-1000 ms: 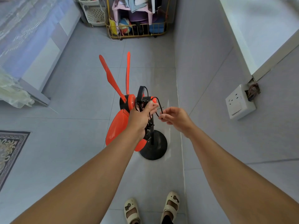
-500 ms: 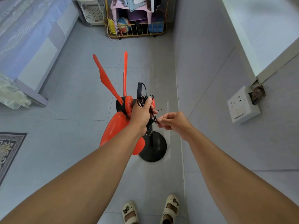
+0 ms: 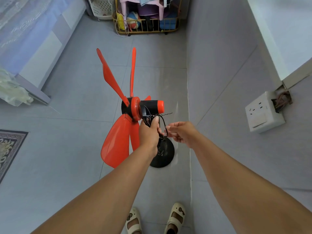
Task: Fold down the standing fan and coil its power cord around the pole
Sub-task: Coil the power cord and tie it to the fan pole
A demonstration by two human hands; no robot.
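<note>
A standing fan with bare orange blades (image 3: 116,142) and a black-and-orange motor housing (image 3: 152,106) rises from a round black base (image 3: 166,155) on the floor. My left hand (image 3: 149,134) grips the top of the pole just under the motor, with loops of the black power cord (image 3: 150,118) bunched under its fingers. My right hand (image 3: 181,133) is just right of it and pinches a loop of the same cord. A thin wire end sticks out to the right below the motor. The pole itself is hidden behind my left hand.
A grey wall runs along the right, with a white socket plate (image 3: 263,112) hanging loose on it. A yellow wire cart (image 3: 146,22) full of things stands at the far end, a bed (image 3: 25,39) lies to the left, and a patterned rug (image 3: 8,149) shows at the left edge.
My left hand has slid down from the motor housing to just below it, so the orange rear cap now shows. My right hand stays beside it on the cord.
</note>
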